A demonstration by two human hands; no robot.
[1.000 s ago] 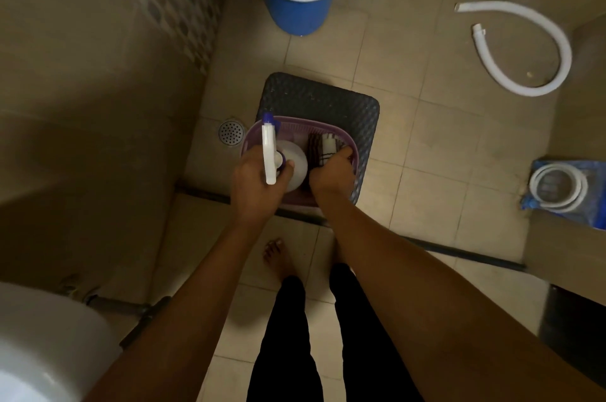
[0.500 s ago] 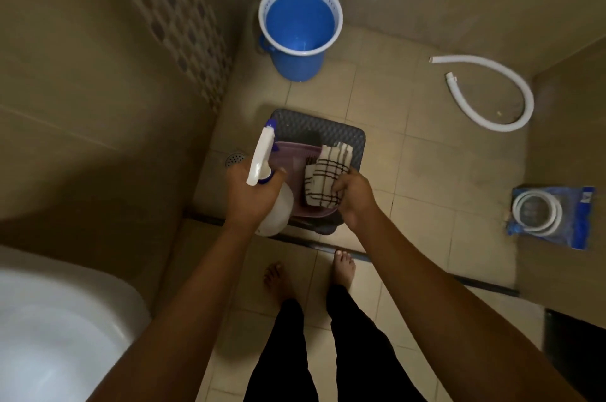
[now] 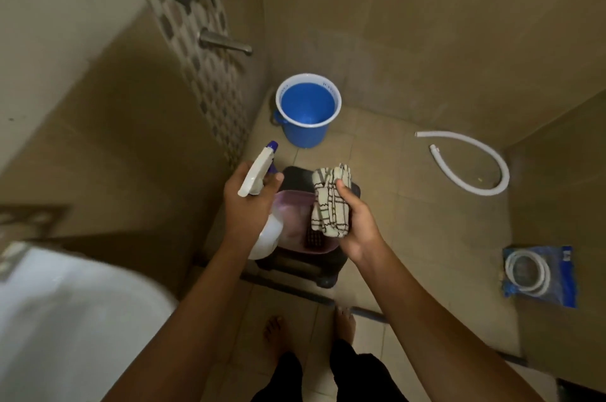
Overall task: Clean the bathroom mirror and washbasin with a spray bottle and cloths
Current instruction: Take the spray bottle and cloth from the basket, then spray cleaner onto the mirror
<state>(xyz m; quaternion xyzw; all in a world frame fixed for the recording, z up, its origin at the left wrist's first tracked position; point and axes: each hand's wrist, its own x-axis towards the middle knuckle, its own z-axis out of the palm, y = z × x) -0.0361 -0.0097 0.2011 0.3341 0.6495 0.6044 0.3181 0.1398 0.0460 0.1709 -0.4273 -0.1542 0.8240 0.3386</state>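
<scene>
My left hand grips a white spray bottle with a purple nozzle tip, held upright above the floor. My right hand holds a folded cream cloth with dark checks. Both hands hover over a pink plastic basket that rests on a dark stool. Something dark and ribbed lies inside the basket. The white washbasin curves into view at the lower left, blurred. The mirror is out of sight.
A blue bucket stands in the far corner under a wall tap. A loose white hose lies on the tiles at right, and a bagged coiled hose sits near the right wall. My bare feet stand behind the stool.
Both hands have lifted out of the basket, the left with the spray bottle and the right with the checked cloth. The view has tilted up, showing more wall and the tap.
</scene>
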